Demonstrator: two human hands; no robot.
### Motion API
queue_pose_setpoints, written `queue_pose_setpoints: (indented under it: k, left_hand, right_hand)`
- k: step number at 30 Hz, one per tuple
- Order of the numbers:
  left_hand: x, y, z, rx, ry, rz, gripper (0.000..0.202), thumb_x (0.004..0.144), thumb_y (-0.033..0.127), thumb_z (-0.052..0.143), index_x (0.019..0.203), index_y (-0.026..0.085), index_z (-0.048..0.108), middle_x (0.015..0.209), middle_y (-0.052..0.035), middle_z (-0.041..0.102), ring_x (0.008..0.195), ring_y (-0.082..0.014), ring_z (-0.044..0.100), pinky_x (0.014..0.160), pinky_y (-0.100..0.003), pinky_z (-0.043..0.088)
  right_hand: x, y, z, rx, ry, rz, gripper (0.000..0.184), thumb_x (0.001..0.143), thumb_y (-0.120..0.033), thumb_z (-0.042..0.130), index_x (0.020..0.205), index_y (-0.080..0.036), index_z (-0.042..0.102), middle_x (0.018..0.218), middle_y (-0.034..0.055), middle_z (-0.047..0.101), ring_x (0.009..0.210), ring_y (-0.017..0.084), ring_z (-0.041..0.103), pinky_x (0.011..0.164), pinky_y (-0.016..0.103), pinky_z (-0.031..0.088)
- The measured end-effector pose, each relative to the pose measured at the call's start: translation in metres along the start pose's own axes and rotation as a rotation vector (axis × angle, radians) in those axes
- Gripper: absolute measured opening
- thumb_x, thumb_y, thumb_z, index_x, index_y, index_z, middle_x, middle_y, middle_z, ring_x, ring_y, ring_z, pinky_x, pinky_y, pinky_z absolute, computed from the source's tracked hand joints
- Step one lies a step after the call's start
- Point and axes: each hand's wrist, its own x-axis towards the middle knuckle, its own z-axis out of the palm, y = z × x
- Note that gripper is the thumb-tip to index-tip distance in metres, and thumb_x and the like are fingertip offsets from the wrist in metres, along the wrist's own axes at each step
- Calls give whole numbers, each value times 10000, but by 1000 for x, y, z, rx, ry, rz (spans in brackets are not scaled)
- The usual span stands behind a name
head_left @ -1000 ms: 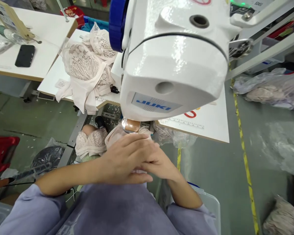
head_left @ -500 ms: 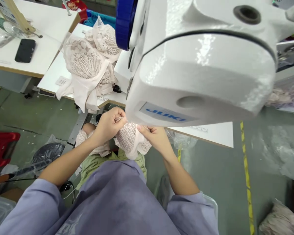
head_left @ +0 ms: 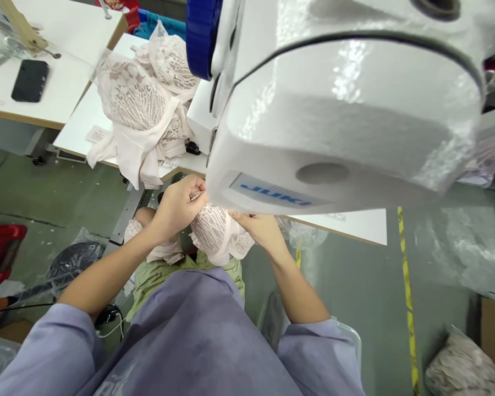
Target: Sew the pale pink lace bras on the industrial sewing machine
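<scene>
A pale pink lace bra (head_left: 212, 234) hangs below the sewing machine head, over my lap. Its upper edge is partly hidden behind the machine. My left hand (head_left: 180, 202) is closed in a pinch at the bra's upper left. Something thin and light shows between those fingertips, too small to make out clearly. On the other side, my right hand (head_left: 262, 231) grips the bra's right part, with the thumb on top and the fingers mostly underneath. The white sewing machine (head_left: 334, 132) fills the upper right, very close above both hands.
More lace bras (head_left: 138, 110) are heaped on the white sewing table (head_left: 76, 129), partly hanging over its edge. Another lace piece (head_left: 165, 250) lies on my left thigh. A phone (head_left: 30, 81) lies on the neighbouring table. A bag of pale fabric (head_left: 466, 363) stands on the floor at right.
The view has shifted a little, with the machine head looming slightly larger. My left fingers have curled in closer at the bra's edge; the right hand keeps nearly the same hold.
</scene>
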Motion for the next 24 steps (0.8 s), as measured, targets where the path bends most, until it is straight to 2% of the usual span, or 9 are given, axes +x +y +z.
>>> queue_pose_setpoints:
  k: [3, 6, 8, 10, 13, 16, 18, 20, 24]
  left_hand:
    - [-5, -8, 0, -24, -6, -61, 74, 892, 268, 559, 895, 202, 592, 648, 19, 554, 611, -149, 517, 599, -276, 413]
    - [-25, -27, 12, -100, 66, -149, 243, 950, 355, 545, 1118, 184, 581, 1009, -82, 688, 924, -208, 656, 785, -307, 518]
    - [-50, -42, 27, -149, 120, -150, 390, 975, 406, 526, 1290, 178, 498, 1292, -156, 625, 1195, -260, 615, 991, -383, 511]
    - [-80, -56, 47, -175, 90, -106, 561, 964, 472, 539, 1426, 191, 390, 1460, -194, 520, 1351, -311, 532, 1110, -472, 457]
    - [-124, -64, 80, -167, -43, -7, 870, 857, 596, 637, 1534, 216, 245, 1548, -221, 435, 1436, -387, 445, 1128, -546, 448]
    - [-150, -55, 113, -42, -111, 12, 1095, 731, 657, 745, 1557, 207, 185, 1516, -230, 466, 1428, -418, 444, 1091, -553, 479]
    - [-152, -47, 135, 65, -112, -52, 1075, 756, 663, 720, 1561, 189, 189, 1492, -213, 490, 1423, -396, 455, 1093, -535, 474]
    - [-144, -40, 156, 158, -112, -110, 956, 816, 629, 669, 1551, 187, 246, 1486, -183, 504, 1412, -372, 468, 1104, -525, 458]
    - [-125, -41, 183, 276, -77, -81, 702, 874, 449, 633, 1482, 198, 389, 1485, -140, 529, 1389, -382, 482, 1116, -569, 425]
  right_hand:
    - [-2, 9, 1, 51, -20, -22, 398, 828, -602, 713, 889, -212, 759, 927, 29, 763, 1015, 254, 695, 888, 337, 544]
    - [-9, 23, 2, 61, -9, 28, 484, 835, -659, 675, 693, -198, 641, 660, -7, 622, 682, 174, 605, 652, 273, 490]
    - [-14, 33, 3, 58, 24, 49, 562, 838, -687, 653, 597, -207, 488, 555, -46, 448, 539, 119, 437, 538, 245, 377]
    - [-19, 42, 4, 77, 52, 33, 589, 851, -682, 641, 589, -214, 395, 554, -64, 357, 522, 100, 339, 518, 239, 305]
    - [-25, 52, 4, 97, 72, 23, 572, 870, -660, 631, 605, -216, 387, 579, -60, 356, 547, 106, 330, 525, 240, 284]
    - [-33, 53, 5, 117, 90, 39, 557, 876, -662, 623, 616, -215, 418, 585, -53, 374, 556, 115, 344, 533, 246, 291]
    - [-38, 52, 7, 142, 110, 48, 547, 875, -672, 618, 632, -213, 447, 590, -50, 390, 552, 117, 349, 538, 248, 301]
    - [-43, 50, 11, 177, 125, 56, 528, 874, -679, 612, 664, -210, 491, 609, -42, 429, 554, 121, 371, 542, 249, 321]
    - [-49, 48, 22, 259, 133, 48, 466, 881, -666, 611, 805, -207, 606, 719, -11, 572, 620, 140, 483, 603, 253, 408]
